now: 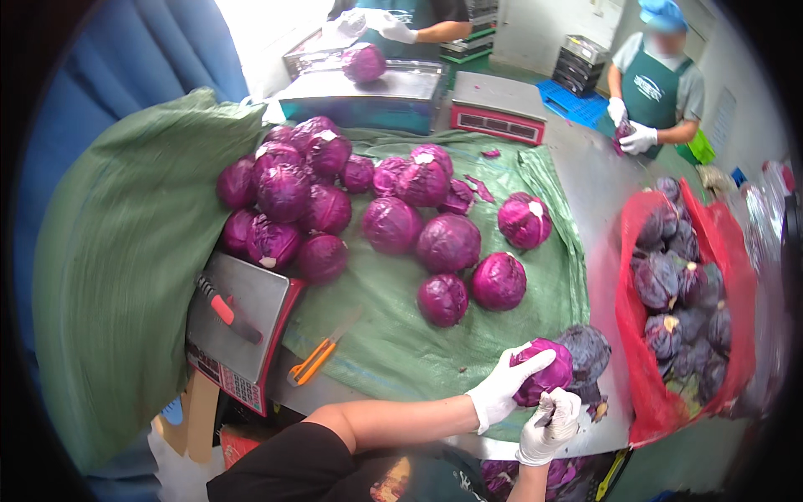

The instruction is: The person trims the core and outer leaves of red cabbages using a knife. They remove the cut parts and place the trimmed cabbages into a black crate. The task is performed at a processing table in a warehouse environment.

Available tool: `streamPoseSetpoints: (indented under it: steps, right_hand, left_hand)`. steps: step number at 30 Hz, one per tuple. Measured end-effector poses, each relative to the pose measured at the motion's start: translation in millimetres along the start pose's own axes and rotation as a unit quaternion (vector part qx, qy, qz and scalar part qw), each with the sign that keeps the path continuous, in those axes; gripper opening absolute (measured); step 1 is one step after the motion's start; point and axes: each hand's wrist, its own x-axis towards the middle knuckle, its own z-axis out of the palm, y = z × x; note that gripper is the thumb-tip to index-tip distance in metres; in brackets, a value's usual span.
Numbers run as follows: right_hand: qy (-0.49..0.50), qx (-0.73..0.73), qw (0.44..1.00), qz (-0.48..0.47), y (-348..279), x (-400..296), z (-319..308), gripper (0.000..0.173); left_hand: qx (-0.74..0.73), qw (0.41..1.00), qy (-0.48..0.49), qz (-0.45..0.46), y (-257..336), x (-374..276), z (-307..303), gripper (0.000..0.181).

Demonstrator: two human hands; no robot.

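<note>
My left hand (507, 386), in a white glove, holds a red cabbage (547, 370) with the thumb across its top. At the lower edge of that cabbage, my gloved right hand (552, 423) has its fingers curled together. A small dark patch shows between those fingers; whether it is a leaf scrap or a soiled glove is unclear. Just beyond sits a dull, dark-leaved cabbage (586, 354), partly hidden by the held one. Trimmed purple cabbages, such as one with a pale stem (525, 219), lie on the green woven sheet (382, 326).
A knife (223, 309) lies on the left scale (241, 276); an orange-handled cutter (313, 361) is beside it. Dark cabbages fill a red mesh sack (637, 401) at right. Across the table are another scale (499, 94) and two co-workers (665, 88) (401, 25).
</note>
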Motion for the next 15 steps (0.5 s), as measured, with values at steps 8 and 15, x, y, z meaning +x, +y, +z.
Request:
streamPoseSetpoints:
  steps: [8, 15]
  right_hand:
    - [-0.069, 0.169, 0.971, -0.154, -35, 67, 47, 0.011]
    - [-0.110, 0.313, 0.938, 0.106, -12, 36, 48, 0.016]
  left_hand:
    - [-0.201, 0.979, -0.018, -0.006, 90, -7, 1, 0.046]
    - [0.337, 0.744, 0.222, 0.532, 257, -6, -29, 0.079]
